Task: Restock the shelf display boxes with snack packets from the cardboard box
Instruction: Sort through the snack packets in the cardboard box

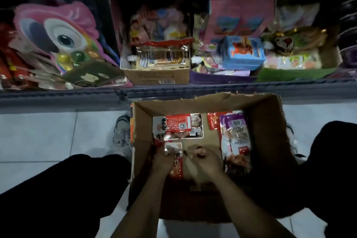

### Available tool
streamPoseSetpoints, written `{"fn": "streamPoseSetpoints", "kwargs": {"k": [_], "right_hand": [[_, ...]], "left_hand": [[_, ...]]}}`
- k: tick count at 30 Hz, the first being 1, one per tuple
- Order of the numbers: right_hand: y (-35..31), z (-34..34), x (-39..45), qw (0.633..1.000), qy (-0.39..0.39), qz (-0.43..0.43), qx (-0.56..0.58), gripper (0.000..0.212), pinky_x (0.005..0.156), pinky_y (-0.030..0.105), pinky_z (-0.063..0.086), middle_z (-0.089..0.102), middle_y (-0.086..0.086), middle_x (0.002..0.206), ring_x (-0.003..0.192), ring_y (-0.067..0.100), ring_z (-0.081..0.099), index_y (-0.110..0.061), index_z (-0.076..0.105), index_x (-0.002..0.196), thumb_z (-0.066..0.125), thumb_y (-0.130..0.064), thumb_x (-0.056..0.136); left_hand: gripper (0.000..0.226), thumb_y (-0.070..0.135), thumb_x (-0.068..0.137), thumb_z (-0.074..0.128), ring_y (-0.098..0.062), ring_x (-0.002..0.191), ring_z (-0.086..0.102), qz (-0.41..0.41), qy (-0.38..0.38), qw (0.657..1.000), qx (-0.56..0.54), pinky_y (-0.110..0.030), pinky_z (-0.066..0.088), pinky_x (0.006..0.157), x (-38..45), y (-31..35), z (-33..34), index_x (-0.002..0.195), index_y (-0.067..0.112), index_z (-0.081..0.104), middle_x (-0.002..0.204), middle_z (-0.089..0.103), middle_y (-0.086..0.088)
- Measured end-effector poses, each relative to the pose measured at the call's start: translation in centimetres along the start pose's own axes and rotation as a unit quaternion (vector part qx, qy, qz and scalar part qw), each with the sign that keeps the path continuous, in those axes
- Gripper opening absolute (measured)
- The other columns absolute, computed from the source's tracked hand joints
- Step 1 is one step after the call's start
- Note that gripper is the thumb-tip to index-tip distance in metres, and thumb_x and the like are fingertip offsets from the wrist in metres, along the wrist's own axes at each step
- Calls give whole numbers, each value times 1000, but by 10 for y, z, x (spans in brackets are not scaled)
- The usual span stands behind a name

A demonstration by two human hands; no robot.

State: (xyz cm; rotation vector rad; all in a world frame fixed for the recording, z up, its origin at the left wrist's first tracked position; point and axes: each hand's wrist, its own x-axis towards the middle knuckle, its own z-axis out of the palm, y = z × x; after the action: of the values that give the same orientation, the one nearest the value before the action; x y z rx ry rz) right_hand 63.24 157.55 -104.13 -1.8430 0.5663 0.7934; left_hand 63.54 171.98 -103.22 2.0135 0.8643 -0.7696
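An open cardboard box [270, 121] stands on the floor between my feet, below the shelf. Inside lie a red and white snack packet [178, 125], a stack of purple and white packets [236, 135] at the right, and a small red packet [212, 121]. My left hand [164, 160] is down in the box and grips a red and white packet [176, 158] by its upper end. My right hand [204, 158] hovers beside it with fingers curled; what it holds, if anything, is too dark to tell. On the shelf, a brown display box [158, 76] holds packets.
The shelf edge [58, 94] runs across the view. On it stand a pink owl-shaped toy card [58, 36], a blue box [242, 52], a pink box [241, 17], a purple tray [222, 78] and a green tray [293, 74]. My knees frame the cardboard box on the tiled floor [48, 137].
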Motion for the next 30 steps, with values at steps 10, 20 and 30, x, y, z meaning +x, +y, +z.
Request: {"fn": "streamPoseSetpoints", "kwargs": {"k": [10,20,30], "right_hand": [[21,34,24,992,-73,103,17,44,88,17,41,62,4,118,105,17,59,-11,57,123,70,-18,82],[15,31,24,972,-58,152,169,40,65,22,49,65,21,111,88,29,65,0,58,121,68,-4,83],[-38,-23,-4,967,4,44,251,16,57,16,44,63,4,84,69,8,57,-4,59,88,72,-6,79]], "left_hand": [[31,14,95,51,-30,115,54,-81,9,996,-38,-25,39,89,23,-26,14,122,1,55,125,58,-14],[15,26,82,71,-28,96,63,-155,-9,964,-215,-37,51,89,27,-25,14,86,13,64,104,68,-13],[21,20,83,70,-23,80,63,-84,-59,938,-332,-29,49,70,-15,40,-11,100,9,66,96,69,-12]]}}
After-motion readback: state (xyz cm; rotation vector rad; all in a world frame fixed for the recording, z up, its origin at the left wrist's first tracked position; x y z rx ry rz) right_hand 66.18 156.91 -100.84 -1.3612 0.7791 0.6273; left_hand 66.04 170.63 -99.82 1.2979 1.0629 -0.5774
